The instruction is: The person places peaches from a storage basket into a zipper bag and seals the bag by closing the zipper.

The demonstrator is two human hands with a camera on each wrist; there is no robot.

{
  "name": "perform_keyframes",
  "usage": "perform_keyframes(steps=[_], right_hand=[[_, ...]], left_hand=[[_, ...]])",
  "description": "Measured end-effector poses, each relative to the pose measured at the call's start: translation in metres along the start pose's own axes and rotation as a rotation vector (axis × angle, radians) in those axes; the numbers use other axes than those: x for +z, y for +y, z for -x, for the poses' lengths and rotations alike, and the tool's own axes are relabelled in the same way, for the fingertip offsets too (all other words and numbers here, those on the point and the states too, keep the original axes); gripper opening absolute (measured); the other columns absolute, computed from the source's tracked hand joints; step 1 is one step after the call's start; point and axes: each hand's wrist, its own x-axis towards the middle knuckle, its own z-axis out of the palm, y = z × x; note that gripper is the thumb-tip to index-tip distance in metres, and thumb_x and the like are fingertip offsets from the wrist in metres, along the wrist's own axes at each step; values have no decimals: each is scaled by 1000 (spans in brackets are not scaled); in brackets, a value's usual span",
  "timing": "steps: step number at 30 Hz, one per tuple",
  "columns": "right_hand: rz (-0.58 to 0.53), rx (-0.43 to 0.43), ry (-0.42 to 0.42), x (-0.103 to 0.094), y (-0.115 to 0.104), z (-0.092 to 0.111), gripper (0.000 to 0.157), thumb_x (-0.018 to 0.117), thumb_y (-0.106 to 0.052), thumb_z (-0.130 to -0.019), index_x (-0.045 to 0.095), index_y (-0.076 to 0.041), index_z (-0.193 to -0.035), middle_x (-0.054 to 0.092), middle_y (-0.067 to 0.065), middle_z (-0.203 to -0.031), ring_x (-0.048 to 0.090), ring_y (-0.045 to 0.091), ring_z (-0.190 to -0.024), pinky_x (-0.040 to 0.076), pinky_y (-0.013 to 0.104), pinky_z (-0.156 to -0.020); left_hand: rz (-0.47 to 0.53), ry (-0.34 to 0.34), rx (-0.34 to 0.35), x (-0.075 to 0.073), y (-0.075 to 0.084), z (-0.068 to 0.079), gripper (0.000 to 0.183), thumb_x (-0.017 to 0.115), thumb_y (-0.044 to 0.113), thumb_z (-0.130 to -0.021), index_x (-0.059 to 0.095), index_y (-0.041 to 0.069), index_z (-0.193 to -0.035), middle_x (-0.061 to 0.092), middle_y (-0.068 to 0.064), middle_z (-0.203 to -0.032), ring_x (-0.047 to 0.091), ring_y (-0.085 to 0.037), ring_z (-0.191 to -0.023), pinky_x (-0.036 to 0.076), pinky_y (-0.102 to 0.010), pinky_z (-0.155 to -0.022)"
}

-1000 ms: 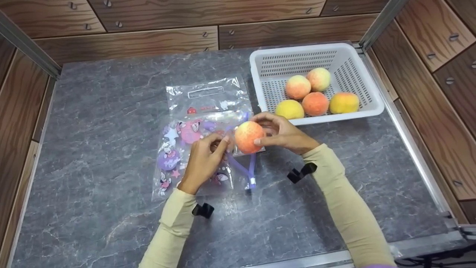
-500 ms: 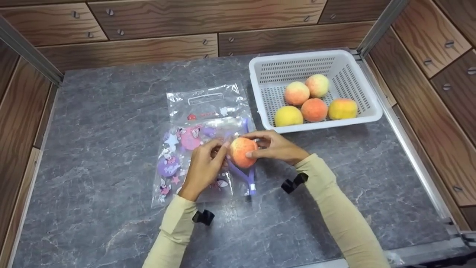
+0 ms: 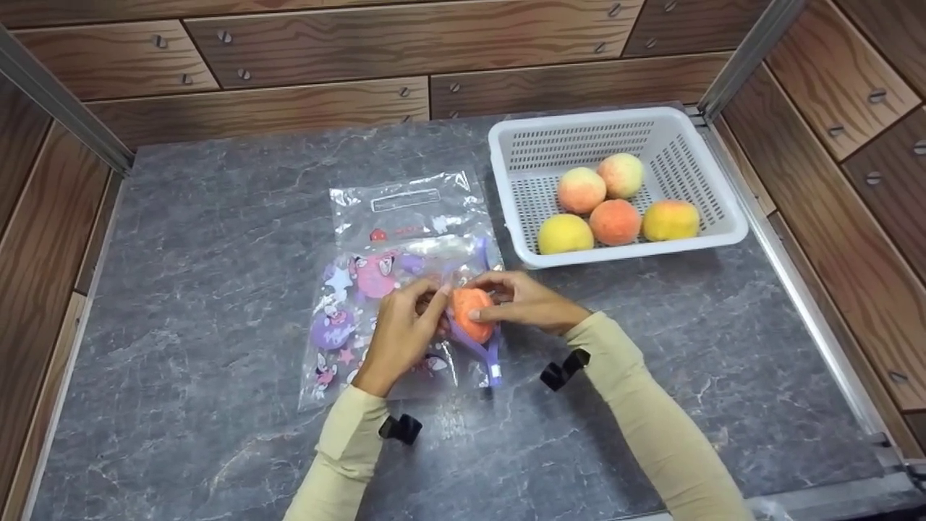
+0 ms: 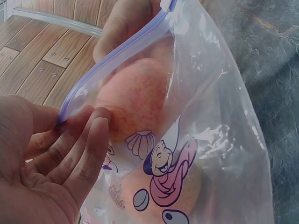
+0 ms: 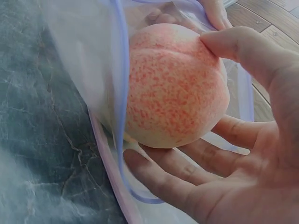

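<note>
My left hand (image 3: 405,325) pinches the mouth edge of a clear zip bag (image 4: 224,116) printed with cartoon figures. A purple zip strip (image 4: 114,53) runs along that edge, which gapes open. In my right hand (image 3: 535,304) is an orange-red peach (image 5: 175,88), gripped between thumb and fingers. The peach is partly inside the bag's mouth, and the right fingertips reach in past the purple strip. Through the film in the left wrist view, a second pale peach (image 4: 163,198) shows lower in the bag, partly covered by the print.
A white perforated basket (image 3: 622,255) stands at the back right, holding several peaches, among them a yellow one (image 3: 566,234). Clear plastic (image 3: 405,217) with a printed frame lies flat behind the zip bag. Wood-patterned panels (image 3: 325,43) border the grey marbled table (image 3: 217,289).
My right hand has moved left and toward me, carrying the peach from above the bag's edge into its mouth. The left hand keeps its pinch on the edge. The head view has tilted slightly.
</note>
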Motion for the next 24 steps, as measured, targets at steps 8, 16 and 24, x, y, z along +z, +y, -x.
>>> perform_keyframes(steps=[8,16,24], right_hand=[[11,22,13,1,1,-1,57,83,-11,-83,57,5,-132,64,16,-126,64,27,-112,51,44,-103],[93,-24,-61,0,1,-2,55,82,-7,-80,63,2,-131,67,12,-125,63,26,-113,50,45,-102],[67,-8,-108,9,2,-5,55,81,-2,-77,62,7,-128,67,17,-122,64,28,-110,54,43,-99]], left_hand=[[-7,2,23,2,0,0,20,60,13,-103,70,-2,-92,67,-5,-71,64,-17,-56,57,-29,-51],[29,-1,34,2,2,-1,20,59,10,-103,69,-6,-95,68,-6,-73,66,-17,-58,59,-30,-52],[46,-11,43,4,3,0,21,59,11,-103,68,-4,-92,68,-6,-74,67,-17,-59,59,-30,-54]])
